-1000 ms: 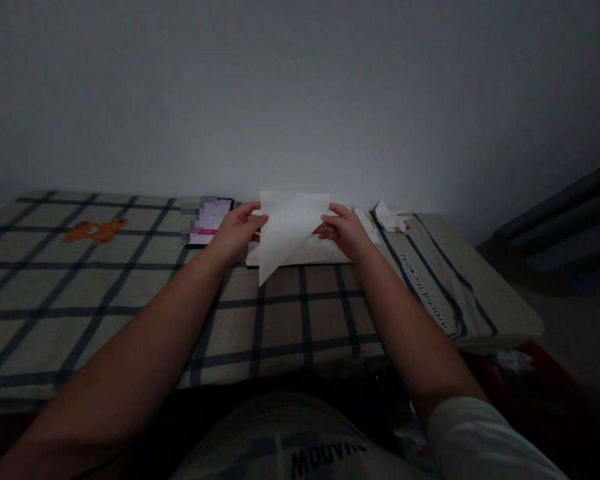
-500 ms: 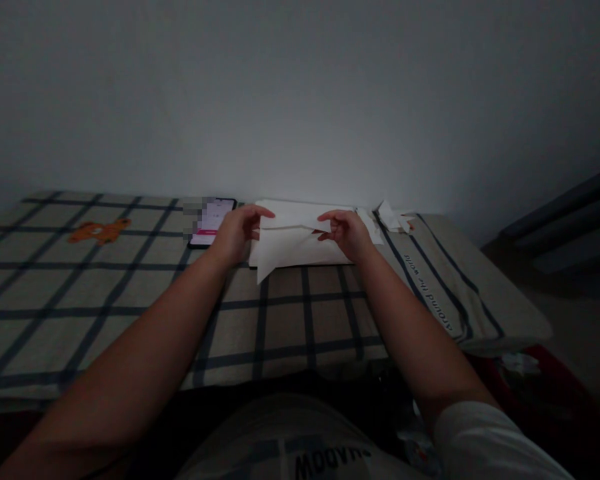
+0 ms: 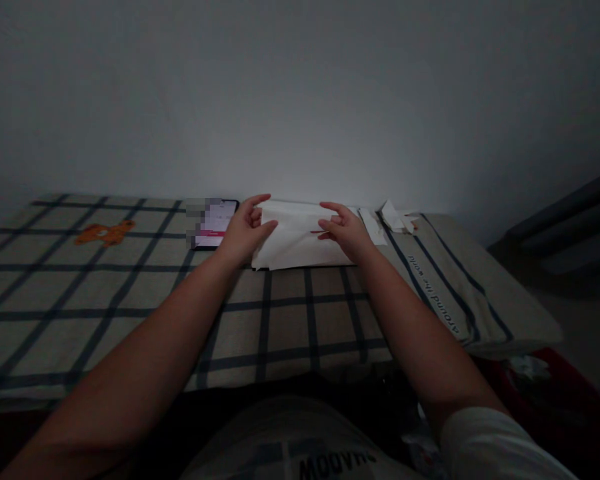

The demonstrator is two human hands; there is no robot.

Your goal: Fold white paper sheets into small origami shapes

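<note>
White sleeve (image 3: 495,443) nearest, low right; both forearms run out over the checked sheet (image 3: 290,320) of the bed.

Change noted: one second ago the paper (image 3: 293,240) was held up off the sheet, pinched at both sides, with one corner hanging towards the body. Half a second ago it was halfway down. Now it lies flat on the sheet between the two grips, and no corner hangs.

Left hand (image 3: 245,230): grip apart. The thumb lies on the paper's left edge and the forefinger is raised above it, so nothing is clamped.

Right hand (image 3: 349,230): grip also apart. Thumb and forefinger reach inward over the paper's right part. Contact looks like resting or pressing rather than a pinch, though the dim light leaves this unsure.

Judgement: the lift has ended and the work has gone from holding to flattening. The paper is now borne by the bed, not by the fingers.

Just left of the left grip is a lit phone (image 3: 215,223), apart from the paper. Further left is an orange bear patch (image 3: 104,233). Just beyond the right grip lie white scraps (image 3: 397,217). A lettered cushion (image 3: 445,293) sits right of the right grip. Behind everything is a bare grey wall (image 3: 300,100).
</note>
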